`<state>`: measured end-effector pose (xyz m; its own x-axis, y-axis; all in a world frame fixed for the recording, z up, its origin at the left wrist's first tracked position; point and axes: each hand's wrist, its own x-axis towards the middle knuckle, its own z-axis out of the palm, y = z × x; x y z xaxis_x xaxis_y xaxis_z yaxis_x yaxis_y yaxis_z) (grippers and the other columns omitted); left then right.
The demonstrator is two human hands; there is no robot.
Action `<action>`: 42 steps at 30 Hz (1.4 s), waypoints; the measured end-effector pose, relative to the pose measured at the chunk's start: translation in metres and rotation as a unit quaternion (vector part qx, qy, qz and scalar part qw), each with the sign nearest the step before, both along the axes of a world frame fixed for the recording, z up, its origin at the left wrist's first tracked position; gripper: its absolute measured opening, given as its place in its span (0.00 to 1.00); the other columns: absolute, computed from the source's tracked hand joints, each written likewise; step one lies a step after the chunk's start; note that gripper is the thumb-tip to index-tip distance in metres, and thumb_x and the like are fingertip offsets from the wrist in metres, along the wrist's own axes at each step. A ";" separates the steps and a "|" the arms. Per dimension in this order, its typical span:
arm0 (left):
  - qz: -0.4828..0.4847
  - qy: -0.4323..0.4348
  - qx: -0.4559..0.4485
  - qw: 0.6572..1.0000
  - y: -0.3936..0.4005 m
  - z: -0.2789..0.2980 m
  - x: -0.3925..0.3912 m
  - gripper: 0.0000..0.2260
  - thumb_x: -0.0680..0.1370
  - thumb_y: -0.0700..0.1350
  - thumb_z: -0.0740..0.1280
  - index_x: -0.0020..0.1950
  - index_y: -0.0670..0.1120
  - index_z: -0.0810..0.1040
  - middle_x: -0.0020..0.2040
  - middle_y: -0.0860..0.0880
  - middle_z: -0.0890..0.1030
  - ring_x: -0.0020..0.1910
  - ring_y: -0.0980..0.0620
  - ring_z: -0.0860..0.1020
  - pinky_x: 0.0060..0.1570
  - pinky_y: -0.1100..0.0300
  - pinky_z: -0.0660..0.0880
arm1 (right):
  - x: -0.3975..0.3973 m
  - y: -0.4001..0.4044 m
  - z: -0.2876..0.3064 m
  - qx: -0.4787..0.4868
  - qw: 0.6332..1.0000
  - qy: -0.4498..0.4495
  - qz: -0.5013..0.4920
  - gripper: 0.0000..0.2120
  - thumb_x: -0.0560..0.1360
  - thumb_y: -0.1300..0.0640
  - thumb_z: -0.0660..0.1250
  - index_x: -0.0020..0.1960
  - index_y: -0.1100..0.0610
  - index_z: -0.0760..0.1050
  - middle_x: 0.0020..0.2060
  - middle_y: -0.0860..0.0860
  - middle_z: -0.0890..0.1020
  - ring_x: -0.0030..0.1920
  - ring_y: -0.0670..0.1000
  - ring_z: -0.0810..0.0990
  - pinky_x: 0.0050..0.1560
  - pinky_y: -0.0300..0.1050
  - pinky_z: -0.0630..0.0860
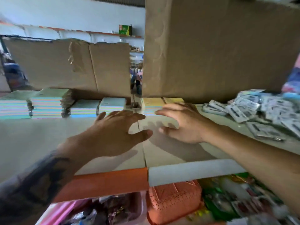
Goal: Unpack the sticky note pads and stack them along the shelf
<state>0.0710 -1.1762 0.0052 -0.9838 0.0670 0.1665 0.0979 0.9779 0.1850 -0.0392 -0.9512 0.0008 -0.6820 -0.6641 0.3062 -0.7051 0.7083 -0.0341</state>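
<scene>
Stacks of pastel striped sticky note pads [47, 105] stand in a row along the back of the grey shelf [40, 140], from the far left to the middle. One more stack [151, 105] sits right of centre, partly behind my right hand. My left hand [113, 133] hovers over the shelf with fingers spread and holds nothing. My right hand [181, 122] is also spread, fingers pointing left, just in front of that stack, with nothing in it. The frame is blurred by motion.
A torn cardboard box [68, 64] stands behind the left stacks, and a tall cardboard box [219, 46] rises at the right. Several small packaged items [253, 112] lie heaped on the shelf's right side. Below the shelf edge sit pink and orange plastic goods [172, 202].
</scene>
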 end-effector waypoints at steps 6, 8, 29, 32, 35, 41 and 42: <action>-0.020 -0.027 0.033 0.999 0.117 0.011 -0.032 0.37 0.69 0.77 0.51 0.76 0.64 0.65 0.77 0.60 0.67 0.75 0.54 0.67 0.76 0.51 0.61 | -0.006 0.135 0.002 -0.015 1.000 -0.011 -0.023 0.25 0.78 0.36 0.67 0.72 0.44 0.74 0.73 0.43 0.72 0.75 0.47 0.66 0.74 0.44 0.56; -0.022 -0.037 0.029 0.999 0.152 0.012 -0.044 0.33 0.72 0.76 0.54 0.75 0.65 0.65 0.77 0.59 0.67 0.73 0.53 0.69 0.75 0.49 0.62 | -0.012 0.175 0.005 -0.015 0.999 -0.018 -0.030 0.26 0.77 0.36 0.67 0.72 0.44 0.74 0.74 0.43 0.70 0.75 0.47 0.64 0.75 0.47 0.57; 0.060 0.018 -0.023 0.998 0.405 -0.009 -0.126 0.35 0.69 0.76 0.60 0.66 0.54 0.70 0.61 0.49 0.81 0.60 0.45 0.78 0.62 0.45 0.69 | -0.121 0.345 0.021 -0.015 1.000 0.011 -0.009 0.17 0.76 0.44 0.71 0.64 0.42 0.76 0.68 0.42 0.76 0.71 0.51 0.70 0.74 0.60 0.62; 0.063 -0.004 -0.003 0.998 0.397 -0.004 -0.128 0.33 0.70 0.71 0.64 0.68 0.54 0.67 0.61 0.49 0.79 0.58 0.45 0.76 0.55 0.50 0.70 | -0.130 0.337 0.022 -0.014 1.000 0.022 -0.001 0.18 0.75 0.43 0.71 0.63 0.41 0.76 0.68 0.41 0.75 0.71 0.50 0.69 0.73 0.58 0.61; 0.068 -0.023 0.045 0.996 0.380 0.000 -0.126 0.31 0.68 0.65 0.71 0.66 0.54 0.66 0.49 0.51 0.76 0.49 0.46 0.73 0.39 0.55 0.67 | -0.137 0.322 0.024 -0.004 1.000 0.018 0.022 0.18 0.72 0.39 0.70 0.61 0.40 0.76 0.64 0.40 0.77 0.69 0.50 0.71 0.71 0.57 0.63; 0.075 -0.018 0.073 0.994 0.339 0.000 -0.107 0.33 0.65 0.61 0.76 0.65 0.56 0.66 0.51 0.53 0.82 0.49 0.46 0.77 0.43 0.54 0.70 | -0.141 0.279 0.027 0.059 0.997 -0.033 0.037 0.24 0.69 0.37 0.73 0.62 0.40 0.73 0.58 0.44 0.78 0.60 0.50 0.74 0.63 0.53 0.70; 0.076 -0.018 0.080 0.994 0.333 0.000 -0.103 0.33 0.65 0.60 0.77 0.64 0.56 0.67 0.51 0.53 0.82 0.49 0.47 0.77 0.43 0.54 0.71 | -0.141 0.274 0.027 0.059 0.996 -0.048 0.035 0.24 0.69 0.38 0.74 0.61 0.41 0.73 0.56 0.44 0.79 0.56 0.49 0.76 0.58 0.50 0.72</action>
